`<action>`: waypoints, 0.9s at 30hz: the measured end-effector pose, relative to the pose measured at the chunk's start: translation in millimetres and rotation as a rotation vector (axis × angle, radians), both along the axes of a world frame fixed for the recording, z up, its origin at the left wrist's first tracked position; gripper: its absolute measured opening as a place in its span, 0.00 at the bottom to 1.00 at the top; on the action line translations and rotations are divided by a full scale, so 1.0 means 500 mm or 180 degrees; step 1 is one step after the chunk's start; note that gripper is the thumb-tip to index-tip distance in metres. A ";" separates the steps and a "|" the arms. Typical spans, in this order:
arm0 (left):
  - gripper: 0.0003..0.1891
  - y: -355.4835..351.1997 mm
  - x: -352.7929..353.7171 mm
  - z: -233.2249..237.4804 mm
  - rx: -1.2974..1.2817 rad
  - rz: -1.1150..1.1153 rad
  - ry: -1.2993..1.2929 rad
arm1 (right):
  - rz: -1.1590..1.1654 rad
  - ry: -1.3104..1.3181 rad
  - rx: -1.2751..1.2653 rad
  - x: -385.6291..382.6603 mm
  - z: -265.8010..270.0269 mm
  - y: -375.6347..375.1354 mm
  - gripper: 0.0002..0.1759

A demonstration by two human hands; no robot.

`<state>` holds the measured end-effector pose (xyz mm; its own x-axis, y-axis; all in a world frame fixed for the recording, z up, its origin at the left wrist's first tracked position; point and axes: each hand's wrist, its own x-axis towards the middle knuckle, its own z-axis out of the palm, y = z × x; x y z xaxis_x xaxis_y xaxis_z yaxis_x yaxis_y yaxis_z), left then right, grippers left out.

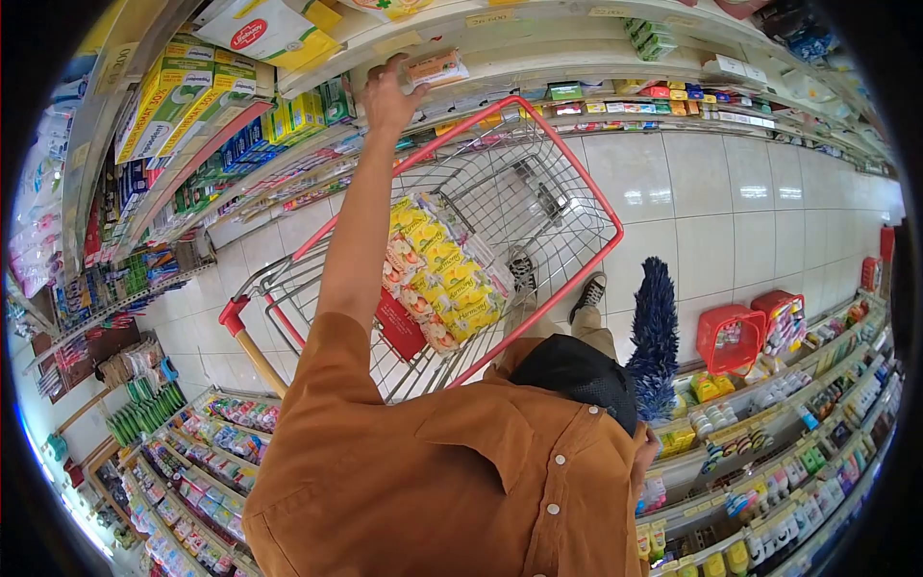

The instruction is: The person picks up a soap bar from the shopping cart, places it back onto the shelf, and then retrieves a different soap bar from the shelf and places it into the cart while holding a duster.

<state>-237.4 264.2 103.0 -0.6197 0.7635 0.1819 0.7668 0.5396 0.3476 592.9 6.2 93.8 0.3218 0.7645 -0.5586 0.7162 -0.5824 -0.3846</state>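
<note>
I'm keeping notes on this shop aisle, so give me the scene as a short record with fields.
Setting: shop aisle, tiled floor
Left hand: at the shelf, fingers spread beside a small pack; contact unclear
Right hand: mostly hidden, near a dark blue duster; grip cannot be told
Cart: wire, red rim, in front of the person
Cart load: yellow and peach-coloured packs
Off to the right: two red baskets

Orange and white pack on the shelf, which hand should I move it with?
Left, I'd say. The left hand is at the shelf, fingers spread beside the orange and white pack; the right hand is low near the blue duster, farther away.
</note>
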 end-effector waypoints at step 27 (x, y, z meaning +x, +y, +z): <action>0.28 0.125 -0.135 -0.043 -0.0655 -0.0513 0.1280 | -0.1000 0.0950 0.0178 -0.105 0.049 -0.088 0.13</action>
<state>-304.9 326.5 81.6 -0.4017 0.8894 0.2180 0.8982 0.4291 -0.0954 540.5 -37.6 118.5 0.3743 0.6868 -0.6230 0.3601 -0.7268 -0.5849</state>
